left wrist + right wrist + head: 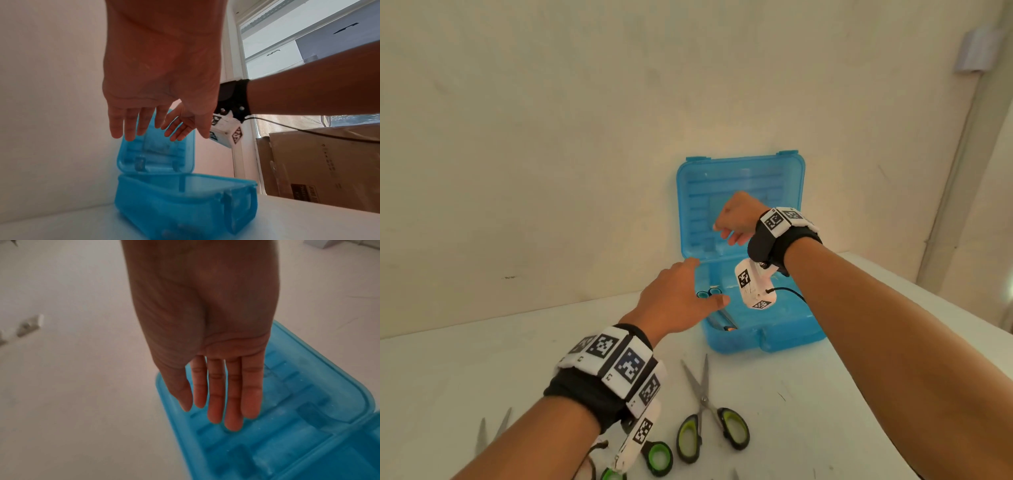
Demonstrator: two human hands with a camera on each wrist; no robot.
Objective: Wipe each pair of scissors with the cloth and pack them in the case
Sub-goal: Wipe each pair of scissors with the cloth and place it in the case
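The blue case (774, 337) stands open on the white table, its lid (739, 181) upright against the wall. Inside the base lies a pair of scissors with teal handles (708, 293). My left hand (685, 294) hovers over the left end of the base with straight fingers (131, 126) and holds nothing. My right hand (736, 219) is raised in front of the lid's inner face (308, 402); its fingers (232, 402) are straight and empty, and I cannot tell whether they touch the lid. No cloth is in view.
On the table in front of the case lie scissors with yellow-green handles (710, 421), a green-handled pair (658, 457) partly under my left wrist, and a pair of blades (493, 431) at the left. Cardboard boxes (320, 162) stand to the right.
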